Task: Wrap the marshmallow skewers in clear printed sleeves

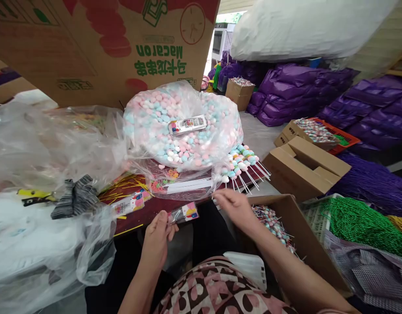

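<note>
My left hand [159,233] is closed on a small printed clear plastic bag [184,213], pinched at its left end between thumb and fingers. My right hand [235,207] is at the table edge with its thumb and index finger drawn together in a pinch; what lies between them, if anything, is too small to make out. Just beyond it, several marshmallow skewers [242,163] in pink, blue and white lie with their white sticks towards me. Behind them sits a large clear sack of marshmallows [184,148], with a stack of printed bags [187,125] on top.
White sticks [189,185] and yellow twist ties [124,187] lie on the dark red table [130,223]. An open carton [305,244] holding wrapped skewers stands at my right. A large cardboard box [105,52] rises behind the sack. Clear plastic [53,148] covers the left side.
</note>
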Action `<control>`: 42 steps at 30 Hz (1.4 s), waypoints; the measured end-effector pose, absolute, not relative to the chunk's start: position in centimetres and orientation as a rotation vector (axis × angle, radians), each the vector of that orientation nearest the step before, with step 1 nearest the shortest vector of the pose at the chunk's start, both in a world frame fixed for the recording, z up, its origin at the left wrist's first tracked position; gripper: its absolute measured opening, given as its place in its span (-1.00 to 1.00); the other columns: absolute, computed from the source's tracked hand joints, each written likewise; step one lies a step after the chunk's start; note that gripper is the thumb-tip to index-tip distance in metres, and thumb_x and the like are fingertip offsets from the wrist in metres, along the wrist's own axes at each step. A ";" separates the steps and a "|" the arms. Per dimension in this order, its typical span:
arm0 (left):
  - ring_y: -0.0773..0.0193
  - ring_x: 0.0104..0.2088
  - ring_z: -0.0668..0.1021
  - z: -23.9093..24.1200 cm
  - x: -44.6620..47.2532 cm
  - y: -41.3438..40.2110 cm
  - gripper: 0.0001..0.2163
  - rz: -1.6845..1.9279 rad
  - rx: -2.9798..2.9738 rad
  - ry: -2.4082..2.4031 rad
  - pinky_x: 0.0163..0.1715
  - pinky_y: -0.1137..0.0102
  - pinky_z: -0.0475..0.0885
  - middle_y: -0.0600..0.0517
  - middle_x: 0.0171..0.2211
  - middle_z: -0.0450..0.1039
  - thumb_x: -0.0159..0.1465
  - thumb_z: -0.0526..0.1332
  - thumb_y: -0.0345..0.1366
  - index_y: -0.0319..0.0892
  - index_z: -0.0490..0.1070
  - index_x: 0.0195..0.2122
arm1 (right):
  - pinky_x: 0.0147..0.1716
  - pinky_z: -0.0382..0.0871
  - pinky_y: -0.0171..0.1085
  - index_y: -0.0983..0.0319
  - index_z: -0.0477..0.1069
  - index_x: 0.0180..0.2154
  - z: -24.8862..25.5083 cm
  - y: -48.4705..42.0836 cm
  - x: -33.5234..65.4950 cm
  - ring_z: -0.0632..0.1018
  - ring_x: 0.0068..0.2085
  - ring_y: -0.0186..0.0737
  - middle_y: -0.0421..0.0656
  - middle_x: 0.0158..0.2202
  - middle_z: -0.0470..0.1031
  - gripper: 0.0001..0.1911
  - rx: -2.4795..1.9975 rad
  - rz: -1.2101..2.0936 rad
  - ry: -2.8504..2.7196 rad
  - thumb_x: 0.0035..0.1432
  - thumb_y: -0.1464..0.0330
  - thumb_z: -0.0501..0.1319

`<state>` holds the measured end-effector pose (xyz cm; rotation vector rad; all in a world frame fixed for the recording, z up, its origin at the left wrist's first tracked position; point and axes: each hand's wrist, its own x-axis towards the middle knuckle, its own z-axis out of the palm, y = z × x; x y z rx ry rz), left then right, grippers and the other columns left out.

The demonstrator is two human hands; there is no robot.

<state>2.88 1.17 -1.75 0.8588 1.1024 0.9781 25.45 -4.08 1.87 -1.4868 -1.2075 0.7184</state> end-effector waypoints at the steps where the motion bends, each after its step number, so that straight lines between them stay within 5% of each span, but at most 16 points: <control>1: 0.50 -0.69 0.26 -1.7 2.7 1.3 -0.56 1.011 0.834 1.093 -0.56 0.51 0.24 0.14 -0.69 0.33 0.14 0.29 0.11 -0.20 0.30 -0.49 | -0.33 0.37 -0.28 0.18 0.56 -0.33 2.3 -4.2 27.6 0.52 -0.36 -0.21 -0.16 -0.38 0.56 -0.72 -1.577 0.544 -1.211 0.19 0.15 0.18; 6: 0.48 -0.71 0.23 -1.0 2.5 1.8 -0.56 1.098 0.715 0.986 -0.44 0.40 0.39 0.26 -0.77 0.07 0.13 0.30 0.12 -0.18 0.28 -0.50 | -0.17 0.35 -0.20 0.23 0.59 -0.21 2.7 -3.5 38.2 0.54 -0.18 -0.08 -0.02 -0.24 0.58 -0.68 -2.202 -0.168 -1.186 0.25 0.25 0.09; 13: 0.49 -0.71 0.16 -0.4 2.3 1.9 -0.62 1.115 0.594 0.831 -0.48 0.42 0.34 0.28 -0.75 0.02 0.17 0.34 -0.03 -0.16 0.22 -0.49 | -0.38 0.21 -0.28 0.23 0.58 -0.45 -0.3 -1.9 41.7 0.49 -0.32 -0.16 -0.03 -0.39 0.54 -0.73 -2.489 -0.155 -1.218 0.18 0.29 0.17; 20: 0.49 -0.70 0.14 0.0 2.1 2.1 -0.58 1.084 0.581 0.797 -0.46 0.42 0.33 0.27 -0.75 0.01 0.21 0.27 0.04 -0.17 0.19 -0.51 | -0.39 0.30 -0.27 0.29 0.58 -0.23 -1.0 -3.1 43.1 0.48 -0.40 -0.20 -0.08 -0.44 0.54 -0.61 -2.258 -0.187 -0.939 0.25 0.21 0.05; 23: 0.50 -0.71 0.14 0.1 2.4 2.0 -0.57 1.098 0.563 0.778 -0.46 0.43 0.33 0.27 -0.75 0.00 0.21 0.26 0.06 -0.17 0.19 -0.52 | -0.42 0.36 -0.27 0.32 0.56 -0.20 -0.4 -4.9 42.0 0.45 -0.48 -0.26 -0.17 -0.52 0.46 -0.57 -2.044 -0.123 -0.822 0.22 0.13 0.09; 29: 0.49 -0.71 0.13 0.0 2.8 1.5 -0.56 1.073 0.563 0.727 -0.47 0.42 0.33 0.27 -0.75 -0.02 0.22 0.23 0.10 -0.17 0.22 -0.53 | -0.44 0.34 -0.24 0.15 0.60 -0.35 2.1 -8.4 34.4 0.42 -0.48 -0.27 -0.24 -0.56 0.42 -0.80 -1.543 0.384 -0.823 -0.01 0.19 0.40; 42: 0.48 -0.74 0.17 -0.8 1.7 0.8 -0.58 1.079 0.574 0.723 -0.49 0.41 0.35 0.28 -0.77 0.00 0.15 0.29 0.12 -0.17 0.31 -0.46 | -0.49 0.46 -0.22 0.05 0.63 -0.29 3.4 -7.4 27.8 0.50 -0.51 -0.23 -0.20 -0.53 0.51 -0.79 -1.505 0.671 -1.399 0.11 0.11 0.32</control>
